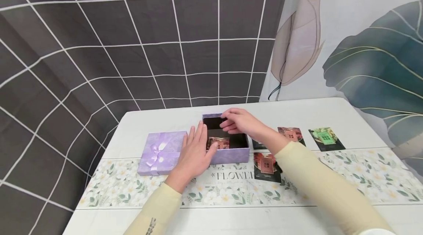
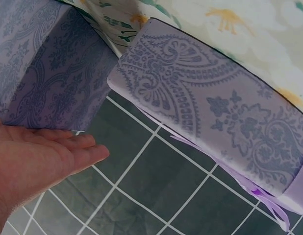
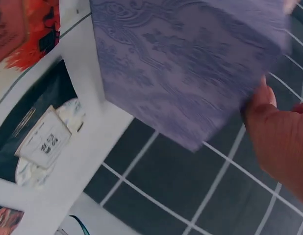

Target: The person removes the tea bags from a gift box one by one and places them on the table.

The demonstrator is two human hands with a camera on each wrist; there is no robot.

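Observation:
An open purple patterned box [image 1: 230,156] with a dark inside stands mid-table. In it lies a small packet [image 1: 220,143] with a reddish label, near the front left corner. My left hand [image 1: 195,154] rests along the box's left side, its fingers straight, as the left wrist view also shows beside the box wall [image 2: 53,73]. Over the box's right half hovers my right hand [image 1: 241,121], fingers loosely bent with nothing visible between them. In the right wrist view its thumb [image 3: 262,105] shows right at the box's edge.
The purple lid [image 1: 160,154] with a ribbon bow lies left of the box. To the right are a red-labelled packet [image 1: 267,166], another reddish packet [image 1: 291,134], a green-labelled one [image 1: 326,137] and a dark packet [image 1: 258,145] partly hidden by my right forearm.

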